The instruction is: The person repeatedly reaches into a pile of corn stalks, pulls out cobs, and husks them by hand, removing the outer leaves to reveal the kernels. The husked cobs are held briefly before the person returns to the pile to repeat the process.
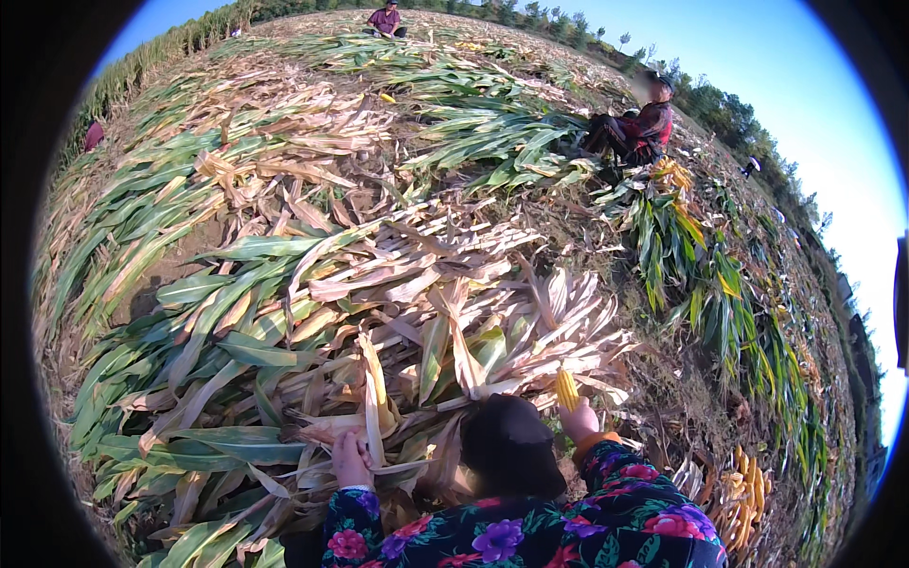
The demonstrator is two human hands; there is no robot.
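In the head view my right hand is closed around a yellow corn ear with its husk off, its upper part showing above the fingers. My left hand is at a partly opened corn husk standing among the cut stalks; its fingers are curled at the pale husk leaves, and whether they grip them is unclear. Some yellow shows between those leaves. Cut corn stalks with dry tan and green leaves lie in front of both hands. A dark, blurred rounded shape hides what lies between my arms.
A pile of yellow corn ears lies on the ground at lower right. A person in a red plaid top sits beside stalks at upper right; another person sits far ahead. Standing corn borders the field at upper left.
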